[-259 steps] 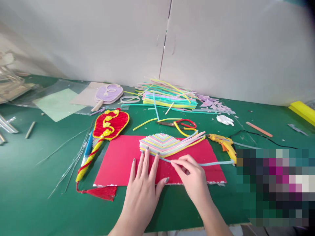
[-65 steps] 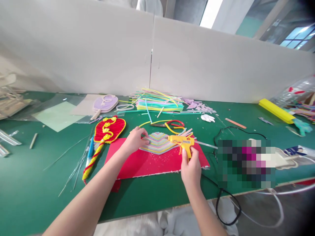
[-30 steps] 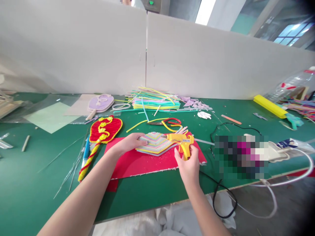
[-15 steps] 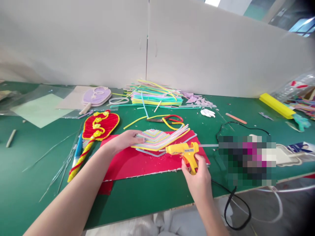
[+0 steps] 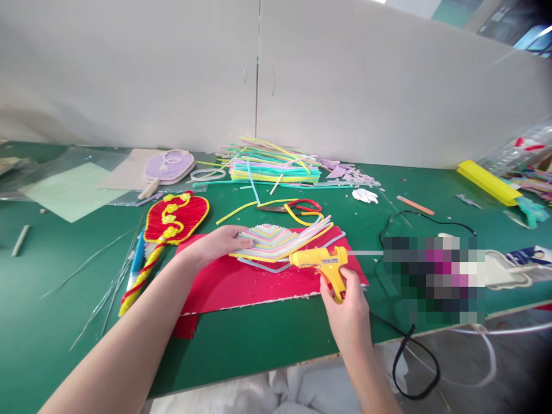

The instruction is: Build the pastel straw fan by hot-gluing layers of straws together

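Observation:
My left hand (image 5: 224, 243) pinches the left edge of a fan-shaped piece of pastel pipe cleaners (image 5: 269, 241), laid in nested V-shaped rows of pink, yellow, white and blue. Its loose ends stick out to the upper right. In my right hand (image 5: 347, 299) is a yellow hot glue gun (image 5: 321, 260), gripped by its handle, with a clear glue stick (image 5: 366, 253) out of its back. The gun's nozzle points left at the piece's lower yellow edge; whether it touches cannot be made out. A pale blue bent pipe cleaner (image 5: 263, 266) lies below, on the red board (image 5: 241, 293).
Behind the board are red-handled scissors (image 5: 276, 209) and a pile of pipe cleaners (image 5: 276, 169). A red fan with yellow trim (image 5: 185, 215) lies left, a purple fan (image 5: 170, 167) farther back. A black cord (image 5: 382, 230) and a blurred-out patch are at right.
The glue gun has shifted very slightly left and up against the piece. My left hand keeps its hold in the same place. The view has tilted a little.

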### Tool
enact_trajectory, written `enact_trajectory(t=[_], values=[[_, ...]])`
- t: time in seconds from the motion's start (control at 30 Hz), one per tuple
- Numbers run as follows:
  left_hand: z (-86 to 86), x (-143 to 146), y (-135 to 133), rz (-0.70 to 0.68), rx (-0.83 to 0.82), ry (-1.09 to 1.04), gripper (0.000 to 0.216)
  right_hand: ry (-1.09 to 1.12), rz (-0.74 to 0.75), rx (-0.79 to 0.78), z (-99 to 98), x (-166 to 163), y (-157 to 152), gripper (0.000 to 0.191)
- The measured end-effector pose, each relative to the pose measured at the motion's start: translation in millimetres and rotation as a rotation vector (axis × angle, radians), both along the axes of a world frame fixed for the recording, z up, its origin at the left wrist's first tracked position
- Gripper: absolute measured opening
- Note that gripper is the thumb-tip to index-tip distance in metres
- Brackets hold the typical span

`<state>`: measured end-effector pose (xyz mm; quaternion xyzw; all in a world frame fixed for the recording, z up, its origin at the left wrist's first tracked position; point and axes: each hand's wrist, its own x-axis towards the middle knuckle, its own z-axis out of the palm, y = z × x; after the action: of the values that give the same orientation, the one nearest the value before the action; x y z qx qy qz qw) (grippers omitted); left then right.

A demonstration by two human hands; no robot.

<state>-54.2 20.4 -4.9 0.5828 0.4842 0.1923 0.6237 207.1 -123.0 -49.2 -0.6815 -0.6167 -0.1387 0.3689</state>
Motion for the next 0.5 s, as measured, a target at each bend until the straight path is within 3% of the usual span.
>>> enact_trajectory(t=[0.5], values=[[1.1, 0.8, -0.1, 0.008, -0.002, 0.001, 0.050, 0.021, 0.014, -0.025, 0.7, 0.0, -0.7, 0.025]])
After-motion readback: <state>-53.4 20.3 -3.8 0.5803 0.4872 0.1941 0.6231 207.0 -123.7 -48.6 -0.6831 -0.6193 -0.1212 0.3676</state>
